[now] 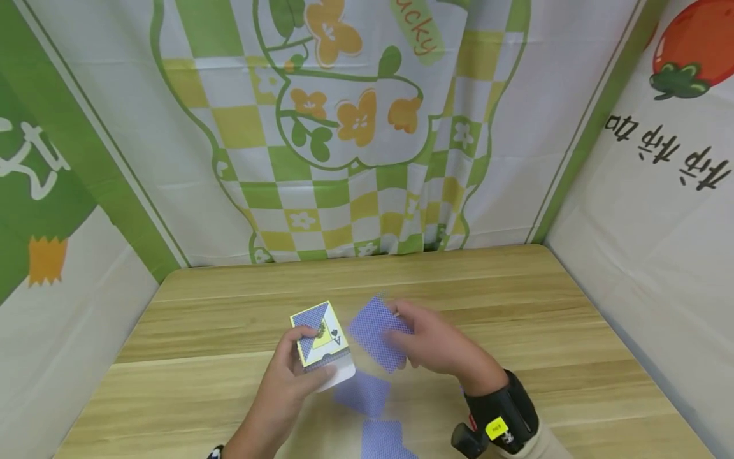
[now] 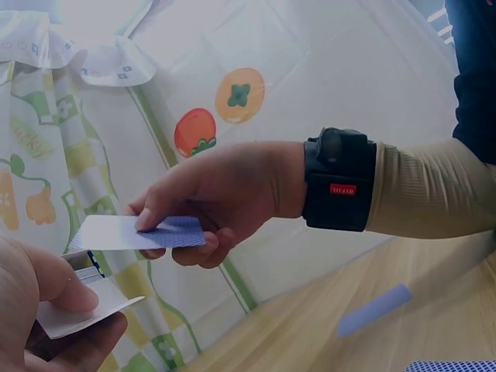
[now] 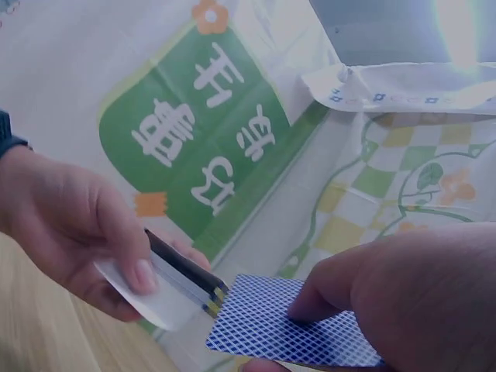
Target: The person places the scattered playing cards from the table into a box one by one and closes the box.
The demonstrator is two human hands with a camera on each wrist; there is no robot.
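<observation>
Currently grips card box [image 1: 329, 333] in left hand [image 1: 288, 377], flap [image 1: 344, 372] toward the person, and pinches blue-backed cards [image 1: 371, 328] in right hand [image 1: 429, 339], just right of box.

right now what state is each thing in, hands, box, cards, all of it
Card box: flap open, contents unclear
Left hand: grips the card box
Held card: patterned side up, possibly several stacked
Right hand: pinches the held card
Blurred card: patterned side up, resting or falling unclear
Lower cards: patterned side up, cut off by the frame
Wrist device: strapped round the right wrist
</observation>
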